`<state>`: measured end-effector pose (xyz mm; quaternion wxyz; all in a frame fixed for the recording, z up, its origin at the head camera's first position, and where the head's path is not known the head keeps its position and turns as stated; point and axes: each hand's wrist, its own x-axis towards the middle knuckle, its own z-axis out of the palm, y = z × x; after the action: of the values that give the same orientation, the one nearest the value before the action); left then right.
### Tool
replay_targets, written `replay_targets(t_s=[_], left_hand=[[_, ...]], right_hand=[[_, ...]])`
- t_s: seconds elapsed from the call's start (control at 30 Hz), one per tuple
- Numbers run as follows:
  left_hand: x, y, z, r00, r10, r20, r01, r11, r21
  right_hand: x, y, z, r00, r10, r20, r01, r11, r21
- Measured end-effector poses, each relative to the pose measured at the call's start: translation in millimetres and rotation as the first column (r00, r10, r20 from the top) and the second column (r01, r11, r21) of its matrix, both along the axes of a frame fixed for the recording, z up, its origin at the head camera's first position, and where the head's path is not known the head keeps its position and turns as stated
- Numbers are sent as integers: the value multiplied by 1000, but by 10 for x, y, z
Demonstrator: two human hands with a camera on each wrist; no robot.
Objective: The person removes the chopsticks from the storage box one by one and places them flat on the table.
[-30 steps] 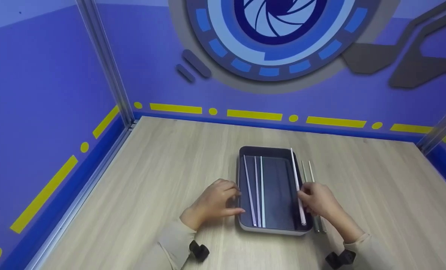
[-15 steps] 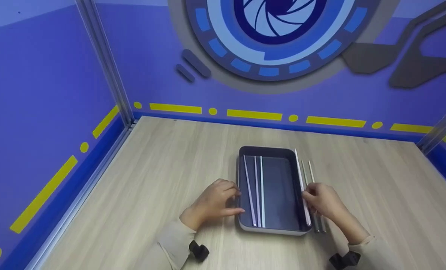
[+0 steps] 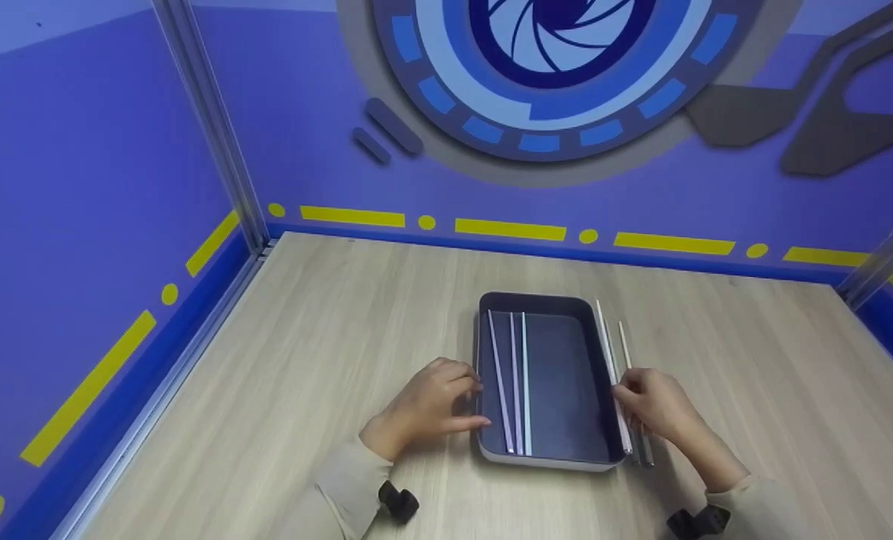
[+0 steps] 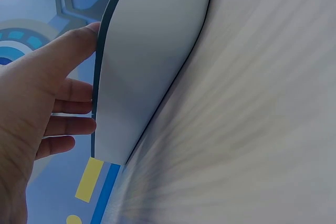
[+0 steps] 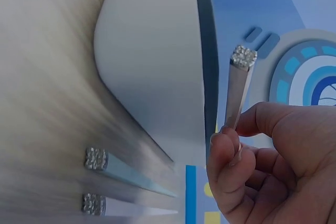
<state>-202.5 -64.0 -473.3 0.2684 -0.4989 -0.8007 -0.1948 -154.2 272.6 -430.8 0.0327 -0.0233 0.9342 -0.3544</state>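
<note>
Head view: A person's right hand (image 3: 653, 403) pinches a pink chopstick (image 3: 609, 360) along the right edge of a dark tray (image 3: 551, 463) on the table (image 3: 379, 300), where three chopsticks (image 3: 527, 390) lie inside. The left hand (image 3: 428, 401), thumb parted from its fingers, rests at the opposite rim. Left wrist view: Loosely extended fingers and thumb touch the tray's rim. Right wrist view: Thumb and fingers close around the pink chopstick, held upright; two other chopsticks (image 5: 140, 177) lie beside the tray.
</note>
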Motion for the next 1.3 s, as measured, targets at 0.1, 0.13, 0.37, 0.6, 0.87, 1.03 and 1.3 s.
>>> replay_targets(t_s=[0.1,0.13,0.37,0.6,0.87,1.03,1.3], left_hand=[[3,1,-1,1000,2,1,-2,1000,1],[5,2,0,1000,3,3,-3,1000,1],[1,-2,-7,1000,-1,0,1,1000,9],[-5,-4,-3,1000,0,0,0,1000,6],[-11,-6,-7,1000,-7,-6,7,1000,17],[-13,-3,-7,1000,-10,-6,10,1000,17],[-7,-2,-1,1000,-3,0,3,1000,5]], right_hand=[[1,26,-4,1000,-5,5,5,1000,11],[1,34,-7,1000,-10,9,10,1000,11],[8,84,-33,1000,-18,1,18,1000,13],[12,148,-68,999,-13,-34,15,997,70],[22,249,-104,1000,-20,-23,22,994,104],[28,307,-136,999,-34,-6,35,993,109],[34,373,-181,999,-50,-16,51,988,144]])
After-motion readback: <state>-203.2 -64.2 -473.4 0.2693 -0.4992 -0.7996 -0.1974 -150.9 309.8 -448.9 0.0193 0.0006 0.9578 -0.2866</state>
